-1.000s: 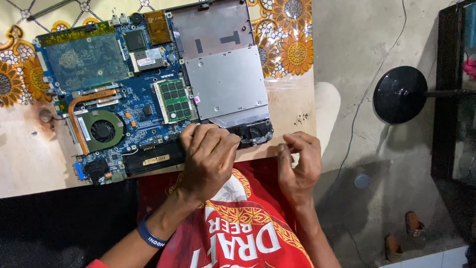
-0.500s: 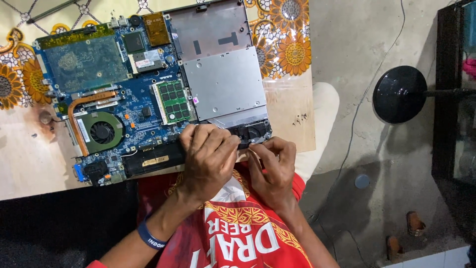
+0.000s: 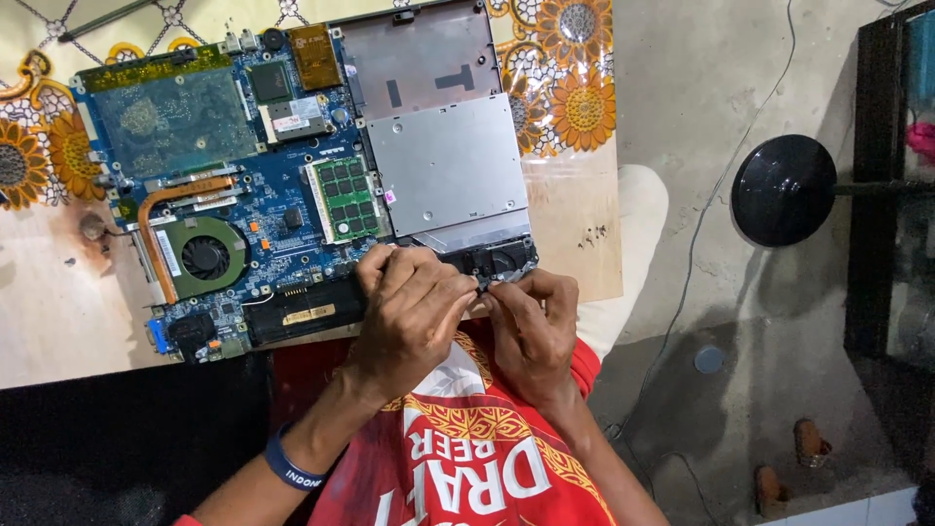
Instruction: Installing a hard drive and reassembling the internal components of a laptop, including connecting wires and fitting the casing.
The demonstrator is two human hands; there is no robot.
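fingertips hiding part, laptop top cropped

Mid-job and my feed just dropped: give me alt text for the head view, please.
Both hands meet at the near edge of an opened laptop: the left hand and right hand pinch at a small black part there. The bare blue board shows a fan, a green memory stick and a silver drive, all on a wooden table.
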